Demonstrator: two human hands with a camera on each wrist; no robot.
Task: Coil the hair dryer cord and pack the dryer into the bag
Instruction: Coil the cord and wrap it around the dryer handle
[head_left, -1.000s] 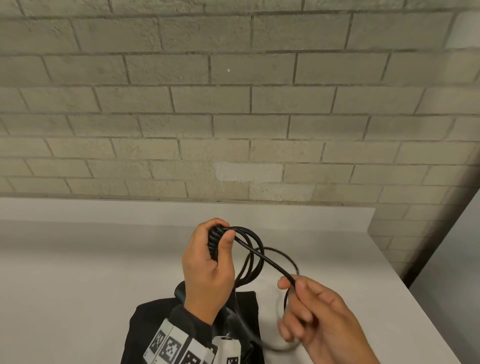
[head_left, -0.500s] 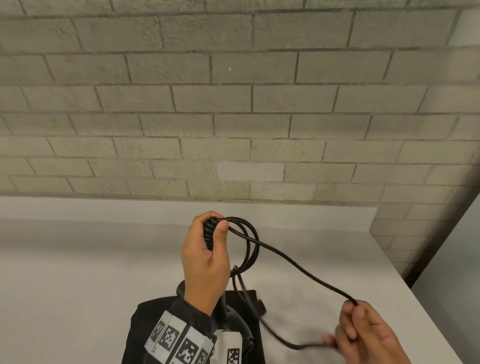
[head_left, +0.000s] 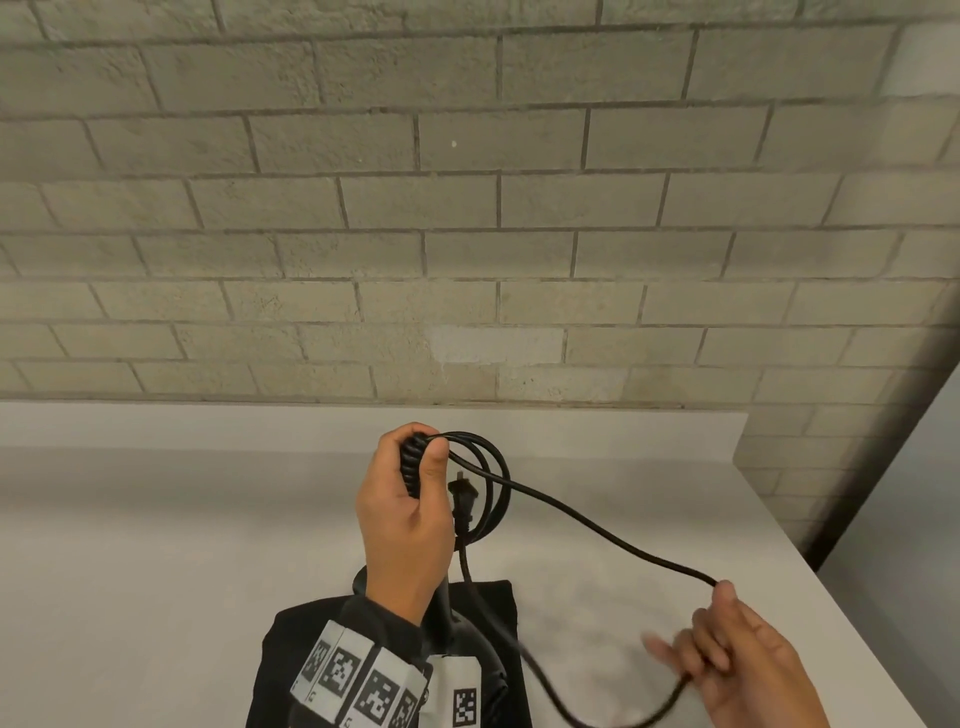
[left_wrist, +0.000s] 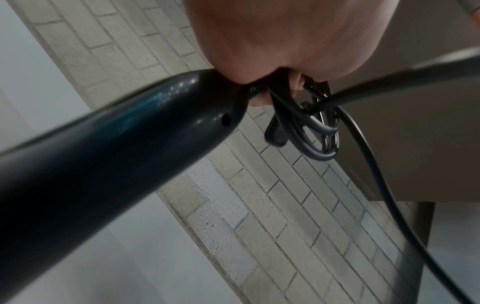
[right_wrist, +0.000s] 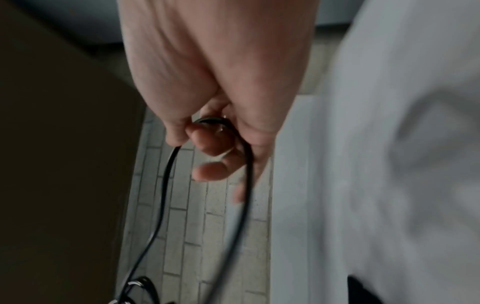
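Note:
My left hand (head_left: 410, 499) is raised above the table and grips the end of the black hair dryer handle (left_wrist: 109, 156) together with several coiled loops of black cord (head_left: 491, 483). The plug (head_left: 461, 500) hangs inside the loops. From the coil a length of cord (head_left: 613, 540) runs down to the right into my right hand (head_left: 727, 649), which pinches it in curled fingers (right_wrist: 207, 142); slack cord (head_left: 597, 712) sags back toward the dryer. The black bag (head_left: 488, 613) lies flat under my left forearm.
The white table (head_left: 156, 571) meets a grey brick wall (head_left: 467, 234) at the back; its right edge (head_left: 831, 597) drops off beside a dark gap. My left sleeve carries a band of printed markers (head_left: 363, 680).
My right hand has slid along the cord, out and down to the right, drawing a long stretch taut from the coil. The plug has swung up into the loops. My left hand kept its place.

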